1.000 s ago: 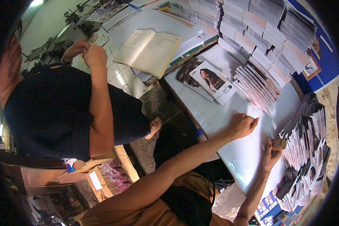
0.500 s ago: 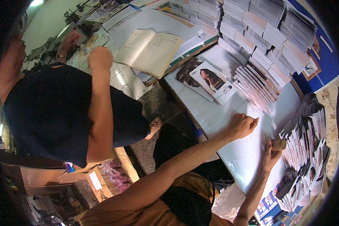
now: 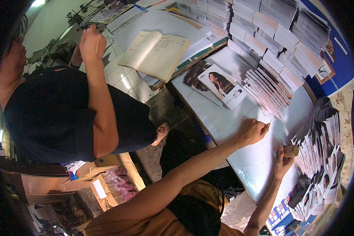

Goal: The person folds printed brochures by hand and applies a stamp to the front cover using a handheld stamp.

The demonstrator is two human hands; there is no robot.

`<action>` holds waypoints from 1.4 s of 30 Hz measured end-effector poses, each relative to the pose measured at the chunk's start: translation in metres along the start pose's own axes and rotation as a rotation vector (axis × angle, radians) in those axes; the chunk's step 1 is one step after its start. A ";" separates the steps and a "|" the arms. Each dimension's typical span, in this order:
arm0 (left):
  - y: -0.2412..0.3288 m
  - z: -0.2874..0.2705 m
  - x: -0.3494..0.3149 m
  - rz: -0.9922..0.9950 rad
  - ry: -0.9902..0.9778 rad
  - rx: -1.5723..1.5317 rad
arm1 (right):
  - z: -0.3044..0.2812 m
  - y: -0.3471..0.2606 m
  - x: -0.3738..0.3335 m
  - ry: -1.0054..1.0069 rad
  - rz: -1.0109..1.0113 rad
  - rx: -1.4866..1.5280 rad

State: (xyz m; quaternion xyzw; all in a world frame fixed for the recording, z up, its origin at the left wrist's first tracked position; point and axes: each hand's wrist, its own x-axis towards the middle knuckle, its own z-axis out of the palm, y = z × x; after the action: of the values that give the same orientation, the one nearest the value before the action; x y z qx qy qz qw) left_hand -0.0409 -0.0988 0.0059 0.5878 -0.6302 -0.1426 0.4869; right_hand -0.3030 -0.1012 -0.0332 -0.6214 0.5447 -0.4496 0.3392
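My left hand (image 3: 254,132) is closed above the white tabletop (image 3: 240,153), fingers bent into a pinch; what they hold, if anything, cannot be made out. To its right and nearer, my right hand (image 3: 282,167) grips a short brown cylinder (image 3: 290,151) with a pale round end. Beyond my left hand lies a fanned row of thin white booklets (image 3: 268,93). Left of that row, a white booklet with a person's photo on its cover (image 3: 221,84) overlaps a dark one (image 3: 198,80). Close to my right hand, dark and white folded booklets (image 3: 318,145) stand packed together.
Tall stacks of printed paper (image 3: 271,35) rise along the back. An open ruled notebook (image 3: 155,55) lies on the far-left table. Another person in dark clothing (image 3: 67,114) is at my left, one arm raised. A box (image 3: 102,192) holds plastic-wrapped pinkish bundles (image 3: 121,183).
The other person's raised hand has moved up and slightly left, and their elbow has lifted, showing more of the boxes below. My own hands look unmoved.
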 end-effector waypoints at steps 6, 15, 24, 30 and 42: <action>0.003 -0.001 0.000 -0.001 0.009 -0.007 | -0.001 0.000 0.000 -0.003 -0.011 -0.014; 0.003 -0.004 0.001 -0.003 -0.006 0.001 | 0.002 -0.006 -0.001 -0.001 -0.017 0.018; 0.006 -0.005 0.000 -0.018 -0.031 0.046 | 0.003 -0.017 -0.001 0.011 -0.027 -0.026; 0.005 -0.006 0.000 0.016 -0.009 0.041 | 0.007 -0.027 -0.002 0.024 -0.049 0.018; 0.005 -0.008 0.002 0.015 -0.025 0.040 | 0.005 -0.017 -0.001 0.038 -0.031 -0.044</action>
State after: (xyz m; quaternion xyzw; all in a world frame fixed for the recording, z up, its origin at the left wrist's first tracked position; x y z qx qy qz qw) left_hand -0.0372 -0.0958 0.0144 0.5910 -0.6433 -0.1338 0.4679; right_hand -0.2926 -0.0980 -0.0198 -0.6283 0.5513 -0.4544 0.3079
